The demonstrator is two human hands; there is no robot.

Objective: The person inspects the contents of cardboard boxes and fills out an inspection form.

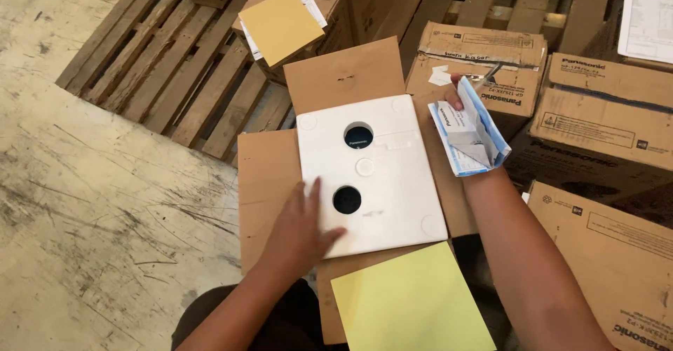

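An open cardboard box stands in front of me with its flaps spread. A white foam insert with two round holes fills its top. My left hand lies flat on the insert's near left corner, fingers apart. My right hand is raised to the right of the box and grips a folded blue-and-white leaflet bundle. A pale yellow sheet lies on the near flap.
Several sealed cardboard boxes are stacked at the right. Wooden pallets lie at the back left. Another box there carries an orange-yellow sheet. Scuffed concrete floor spreads at the left.
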